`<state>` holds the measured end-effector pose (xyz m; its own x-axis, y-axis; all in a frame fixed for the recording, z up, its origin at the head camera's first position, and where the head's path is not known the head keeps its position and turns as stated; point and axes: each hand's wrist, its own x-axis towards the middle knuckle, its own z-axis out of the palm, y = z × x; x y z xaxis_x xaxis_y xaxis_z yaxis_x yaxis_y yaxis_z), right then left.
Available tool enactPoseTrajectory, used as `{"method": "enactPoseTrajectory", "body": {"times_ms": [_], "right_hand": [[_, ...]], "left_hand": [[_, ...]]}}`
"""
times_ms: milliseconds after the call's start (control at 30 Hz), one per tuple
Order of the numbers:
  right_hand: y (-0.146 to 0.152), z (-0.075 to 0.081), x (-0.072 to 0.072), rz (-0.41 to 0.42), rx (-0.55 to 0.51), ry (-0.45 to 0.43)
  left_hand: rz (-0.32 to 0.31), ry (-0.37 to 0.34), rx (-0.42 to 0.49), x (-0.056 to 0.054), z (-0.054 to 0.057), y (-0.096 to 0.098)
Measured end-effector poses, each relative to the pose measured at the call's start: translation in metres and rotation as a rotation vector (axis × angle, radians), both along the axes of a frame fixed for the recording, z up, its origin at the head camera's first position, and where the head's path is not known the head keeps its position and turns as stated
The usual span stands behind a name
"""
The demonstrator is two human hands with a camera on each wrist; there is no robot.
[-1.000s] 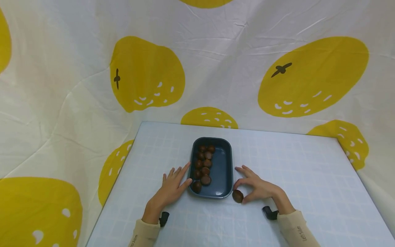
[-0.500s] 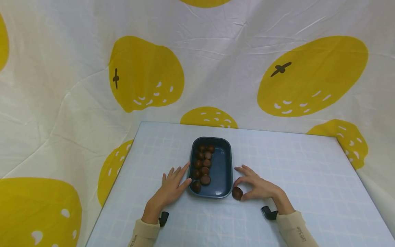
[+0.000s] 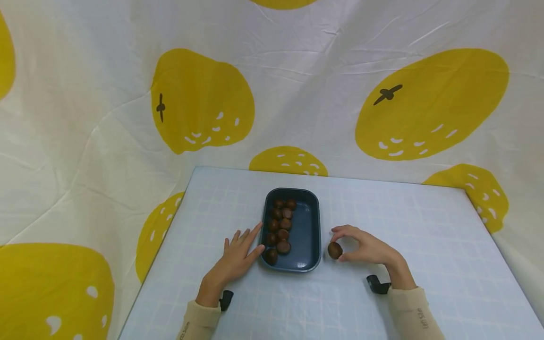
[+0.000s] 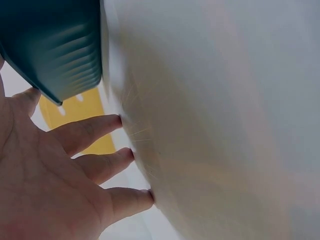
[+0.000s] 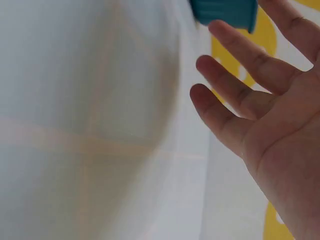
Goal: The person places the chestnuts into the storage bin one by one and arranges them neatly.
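Observation:
A dark blue rectangular tray (image 3: 307, 236) stands in the middle of the table in the head view, with several brown chestnuts (image 3: 283, 246) in two rows along its left half. My left hand (image 3: 234, 262) lies with fingers spread, thumb and index touching the tray's left rim; the left wrist view shows its other fingertips resting on the tablecloth. Just right of the tray, my right hand (image 3: 367, 248) pinches a single chestnut (image 3: 335, 250) between thumb and index finger. That chestnut is out of sight in the right wrist view, where the remaining fingers (image 5: 220, 112) extend loosely.
A pale checked cloth (image 3: 395, 212) covers the table. Behind it hangs a white curtain (image 3: 306, 94) printed with yellow fruit. A black wrist camera (image 3: 377, 285) sits by the right wrist, another (image 3: 226, 300) by the left.
My right hand has picked up the chestnut beside the tray's lower right corner and moved it slightly away and to the right. The left hand and tray have stayed put.

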<state>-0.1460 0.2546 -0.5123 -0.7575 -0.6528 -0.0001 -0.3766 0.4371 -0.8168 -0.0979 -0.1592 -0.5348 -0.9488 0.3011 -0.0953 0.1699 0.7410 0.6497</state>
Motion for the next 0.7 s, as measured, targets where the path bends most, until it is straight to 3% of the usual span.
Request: {"method": "enactPoseTrajectory", "body": {"times_ms": [433,700], "right_hand": [[-0.013,0.034,-0.018,0.003,-0.013,0.047],[-0.035,0.049,-0.034,0.090,-0.061,0.058]], "left_hand": [[-0.005,-0.004,0.004,0.000,0.003,0.001],[-0.007,-0.003,0.002,0.000,0.002,0.000]]}}
